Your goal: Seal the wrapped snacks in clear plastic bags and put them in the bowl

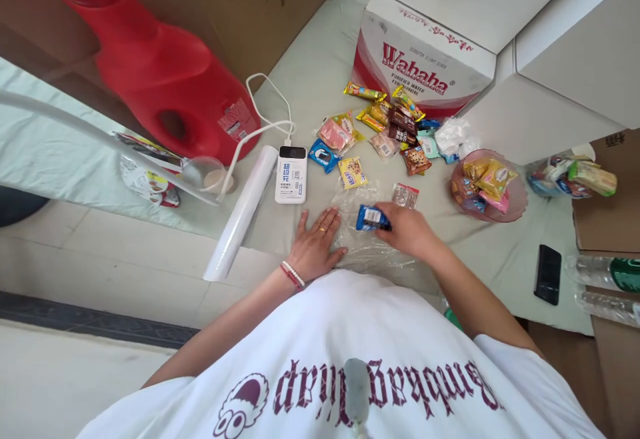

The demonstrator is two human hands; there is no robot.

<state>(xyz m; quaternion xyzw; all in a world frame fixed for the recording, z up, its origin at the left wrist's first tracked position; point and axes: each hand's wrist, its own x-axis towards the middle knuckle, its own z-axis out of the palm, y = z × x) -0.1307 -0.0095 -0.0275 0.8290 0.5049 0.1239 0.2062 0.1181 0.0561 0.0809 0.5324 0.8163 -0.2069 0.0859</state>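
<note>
My right hand (411, 229) grips a small blue snack packet (370, 217) by its right end, above a sheet of clear plastic film (373, 245). Flat on the surface at the film's left edge lies my left hand (316, 242), fingers stretched out and nothing in it. Just beyond the hands are a yellow cookie packet (353, 173), another blue packet (323, 155) and a clear packet with red print (405, 195). A pink packet (337, 135) sits a little farther back.
Left of my hands are a white power bank (291, 175) with a cable, a roll of film (241, 215) and a large red jug (170, 72). To the right stand a pink bowl of snacks (487, 185) and a phone (548, 274). A Wahaba-printed carton (425, 52) backs a snack pile (400, 122).
</note>
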